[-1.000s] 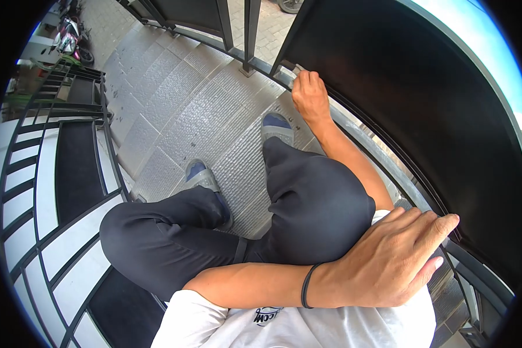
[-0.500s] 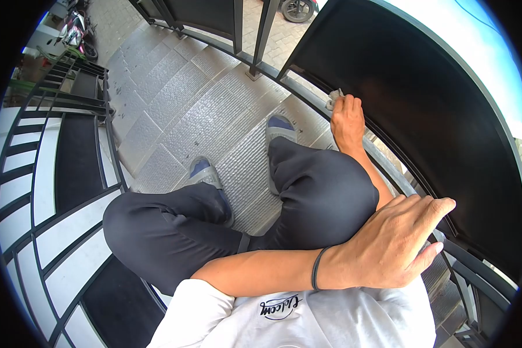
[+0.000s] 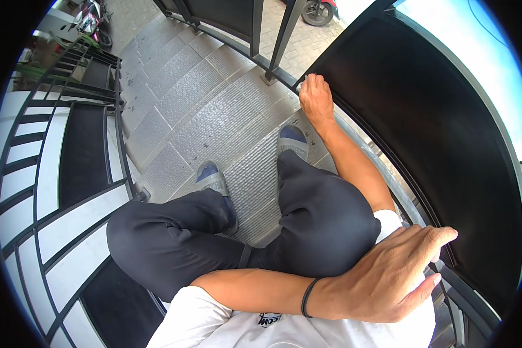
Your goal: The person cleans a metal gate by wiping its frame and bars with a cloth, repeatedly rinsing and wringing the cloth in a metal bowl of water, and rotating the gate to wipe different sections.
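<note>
Stretched forward, my right hand is closed around a small pale cloth, mostly hidden by the fingers. It is at the lower edge of the black panel, beside the metal rail. My left hand, with a black band at the wrist, reaches across my body to the right. Its back faces up, and thumb and forefinger are apart near the railing's lower corner. The other fingers bend down, their tips partly hidden; no object shows in the hand.
My bent legs and sandalled feet are on grey textured steps. A black and white railing curves along the left. Parked motorbikes stand at the upper left and beyond the top of the railing.
My right hand first drew back along the rail, then moved forward again with the cloth, which is now more hidden. My left hand stays near the same railing corner, while the view has shifted.
</note>
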Available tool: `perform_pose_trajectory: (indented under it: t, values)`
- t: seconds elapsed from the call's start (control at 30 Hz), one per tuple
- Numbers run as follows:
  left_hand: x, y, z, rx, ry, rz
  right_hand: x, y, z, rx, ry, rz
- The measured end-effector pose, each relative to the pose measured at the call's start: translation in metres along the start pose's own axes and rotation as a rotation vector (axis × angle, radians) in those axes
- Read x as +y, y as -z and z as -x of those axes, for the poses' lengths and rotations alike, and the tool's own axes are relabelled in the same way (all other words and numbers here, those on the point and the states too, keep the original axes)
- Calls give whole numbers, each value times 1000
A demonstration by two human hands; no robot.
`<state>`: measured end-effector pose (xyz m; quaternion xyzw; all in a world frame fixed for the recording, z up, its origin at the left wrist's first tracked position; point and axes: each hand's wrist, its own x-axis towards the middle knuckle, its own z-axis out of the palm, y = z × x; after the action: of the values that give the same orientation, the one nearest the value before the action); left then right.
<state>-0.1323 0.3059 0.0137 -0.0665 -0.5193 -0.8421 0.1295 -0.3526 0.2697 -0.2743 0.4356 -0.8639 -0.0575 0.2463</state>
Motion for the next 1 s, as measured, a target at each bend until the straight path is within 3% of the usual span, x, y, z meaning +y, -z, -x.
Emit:
perform_pose_trajectory:
  t: [0.33,0.7,0.8,0.87,1.0]
  values:
    - [0,-5,9,-55,-81,-161,1,24,9,-107,-27,117]
    - [2,-1,3,-44,10,9,-7,14,-5,-147,-37,57]
    - [-1,-4,3,-48,33,17,-3,24,-6,-180,78,144]
    - [-1,-7,5,-65,17,-5,-6,39,-13,-406,92,185]
    - [1,-6,6,-66,4,-17,-8,69,-11,-570,137,319]
